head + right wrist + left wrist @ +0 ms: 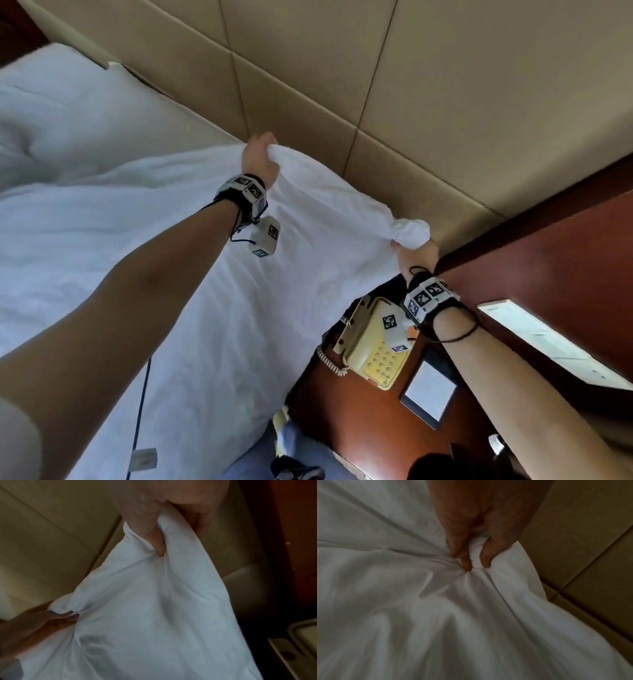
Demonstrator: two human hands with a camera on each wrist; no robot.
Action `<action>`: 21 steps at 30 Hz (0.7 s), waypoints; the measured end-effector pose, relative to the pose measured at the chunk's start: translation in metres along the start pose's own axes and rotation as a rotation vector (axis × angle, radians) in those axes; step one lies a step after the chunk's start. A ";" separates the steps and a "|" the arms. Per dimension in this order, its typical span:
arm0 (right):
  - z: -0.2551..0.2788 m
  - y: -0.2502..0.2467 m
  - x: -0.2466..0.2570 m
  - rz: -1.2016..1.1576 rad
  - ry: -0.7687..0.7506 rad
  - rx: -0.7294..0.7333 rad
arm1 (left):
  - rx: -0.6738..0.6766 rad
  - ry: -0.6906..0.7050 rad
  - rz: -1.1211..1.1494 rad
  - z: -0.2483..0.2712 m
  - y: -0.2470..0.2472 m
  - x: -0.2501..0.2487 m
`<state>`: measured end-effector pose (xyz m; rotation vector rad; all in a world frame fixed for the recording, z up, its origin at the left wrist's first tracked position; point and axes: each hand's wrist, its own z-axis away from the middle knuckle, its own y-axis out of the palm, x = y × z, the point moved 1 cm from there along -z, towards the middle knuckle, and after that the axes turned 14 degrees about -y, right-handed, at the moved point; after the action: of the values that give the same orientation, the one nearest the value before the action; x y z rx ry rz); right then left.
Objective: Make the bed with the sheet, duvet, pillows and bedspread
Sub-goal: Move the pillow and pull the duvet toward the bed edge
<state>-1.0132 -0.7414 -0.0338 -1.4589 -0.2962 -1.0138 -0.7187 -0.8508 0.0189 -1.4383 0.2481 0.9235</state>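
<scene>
The white sheet point(212, 291) lies spread over the mattress point(51, 102), its head-end edge lifted clear of the bed and stretched between my two hands, close to the padded headboard point(445, 102). My left hand point(260, 159) grips a bunched fold of that edge, fingers point(485, 555) and thumb curled round the cloth. My right hand point(419, 255) clutches the gathered corner, a wad of fabric bulging above the fist; the thumb point(157, 539) presses into the folds. The cloth looks thin, light and limp: it creases toward each grip and sags between them, so I judge it will slip little but will wrinkle wherever it goes slack. The hem and the corner seem the best places to take hold, since pulling there tightens the whole width. The left part of the mattress is uncovered and shows quilting. Beside the bed, below my right wrist, stands a dark wooden nightstand point(342, 411) carrying a cream telephone point(373, 356) with a coiled cord.
</scene>
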 end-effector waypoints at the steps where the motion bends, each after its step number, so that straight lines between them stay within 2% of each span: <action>1: 0.000 0.006 -0.006 0.044 0.026 0.011 | 0.003 0.015 -0.016 -0.005 0.009 0.002; 7: -0.014 0.043 -0.025 0.184 0.152 0.058 | 0.118 0.099 -0.086 -0.046 0.063 0.015; 11: -0.020 0.073 -0.039 0.234 0.229 0.100 | 0.213 0.079 -0.071 -0.058 0.097 0.029; 14: -0.024 0.092 -0.051 0.214 0.333 0.092 | 0.256 0.069 -0.105 -0.063 0.122 0.046; 18: -0.029 0.106 -0.057 0.152 0.390 0.021 | 0.283 0.031 -0.057 -0.069 0.137 0.057; 21: -0.032 0.115 -0.059 0.149 0.408 0.062 | 0.327 0.030 -0.081 -0.070 0.141 0.057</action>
<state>-0.9782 -0.7703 -0.1590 -1.1670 0.0753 -1.1409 -0.7493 -0.9109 -0.1342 -1.1519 0.3441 0.7561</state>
